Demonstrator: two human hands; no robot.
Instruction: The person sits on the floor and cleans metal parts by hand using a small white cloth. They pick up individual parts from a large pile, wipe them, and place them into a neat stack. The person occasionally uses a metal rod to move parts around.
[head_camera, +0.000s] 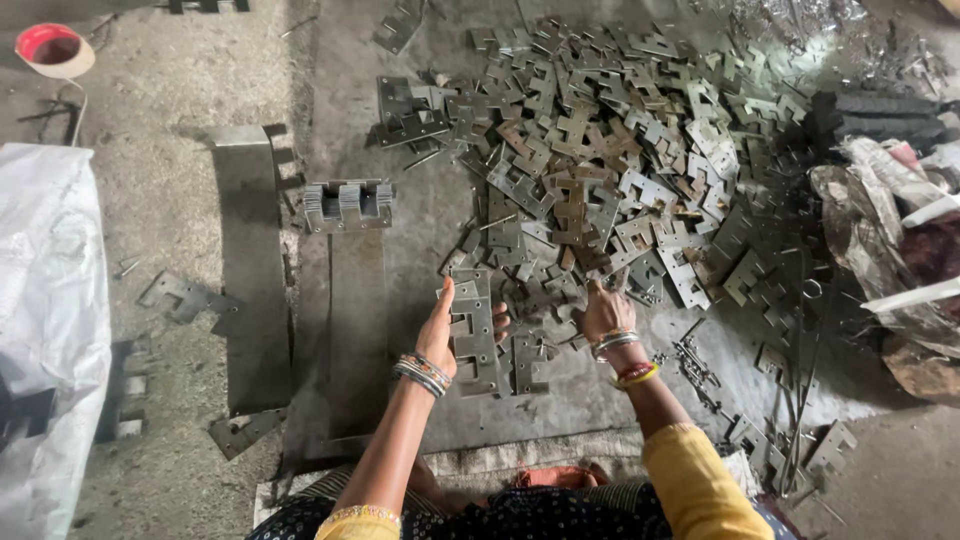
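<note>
A big heap of notched metal plates (610, 170) is spread over the floor (180, 90), a small plate stack (473, 335) is gripped upright by the left hand (445, 335), loose plates are pressed by the right hand (603, 312).

Lighting dim overall, daylight entering from the upper right. Glare on the metal scrap (800, 25) at the top right edge, detail washed out there. The heap of notched plates (600, 170) shows soft sheen. Deep shadow along the long flat plate (250, 270) at left. White sack (45, 320) slightly overexposed. Edges bowed by wide lens; far corners soft.
</note>
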